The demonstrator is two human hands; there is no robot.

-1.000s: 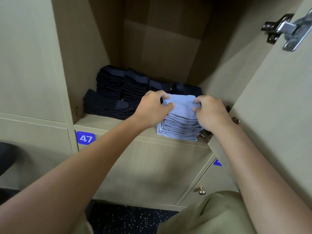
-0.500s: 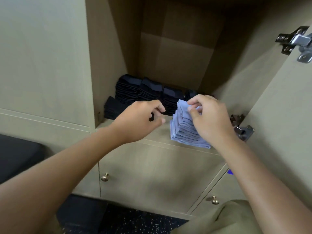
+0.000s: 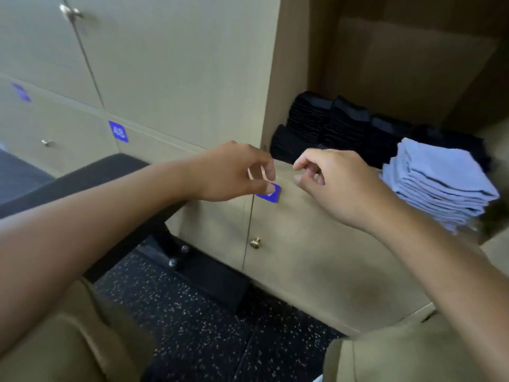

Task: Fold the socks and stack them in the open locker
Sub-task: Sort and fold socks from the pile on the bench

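Both hands [image 3: 237, 172] empty — blue socks [image 3: 438, 183] stacked

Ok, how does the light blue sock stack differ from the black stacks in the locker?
The light blue sock stack sits at the locker's front edge; the black stacks sit further back. The blue is one pile; the black form several, side by side. Both are folded, and neither hand touches them.

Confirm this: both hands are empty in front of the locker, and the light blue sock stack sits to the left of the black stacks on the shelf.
Wrong on one point. In the head view the light blue sock stack sits to the right of the black stacks, nearer the shelf's front edge. The left hand and right hand are indeed empty.
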